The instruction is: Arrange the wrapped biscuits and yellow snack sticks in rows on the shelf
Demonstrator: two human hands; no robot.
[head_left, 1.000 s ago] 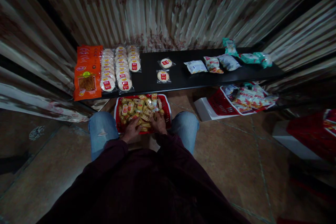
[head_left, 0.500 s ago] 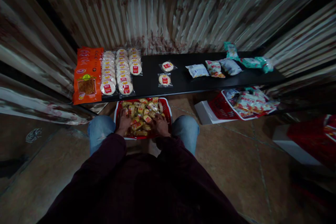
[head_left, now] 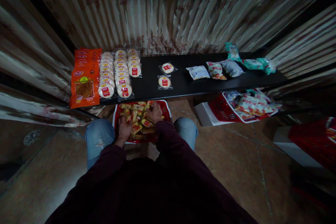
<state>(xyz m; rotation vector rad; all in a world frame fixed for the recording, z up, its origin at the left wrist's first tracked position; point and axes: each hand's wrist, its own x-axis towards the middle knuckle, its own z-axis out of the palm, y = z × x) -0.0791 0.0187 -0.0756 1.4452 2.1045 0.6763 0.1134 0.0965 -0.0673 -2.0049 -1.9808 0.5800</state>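
Between my knees sits a red basket (head_left: 168,106) with a pale rim, filled with several small snack packets (head_left: 137,128) in yellow wrappers. My left hand (head_left: 124,130) rests at the basket's left side, its fingers apart and touching the packets there. Over the far right part of the pile reaches my right hand (head_left: 155,112), fingers spread among the wrappers. Neither hand visibly grips a packet, though some fingertips are hidden in the pile.
Above the basket runs a black shelf (head_left: 147,84). On it lie orange snack bags (head_left: 85,77), rows of wrapped round crackers (head_left: 121,73), two separate crackers (head_left: 165,82) and small bags (head_left: 198,72). Another red basket (head_left: 220,108) of bags stands on a white box (head_left: 206,113).
My right hand has moved forward and slightly left over the packets. My left hand has shifted slightly toward me, and some packets have shifted in the basket.
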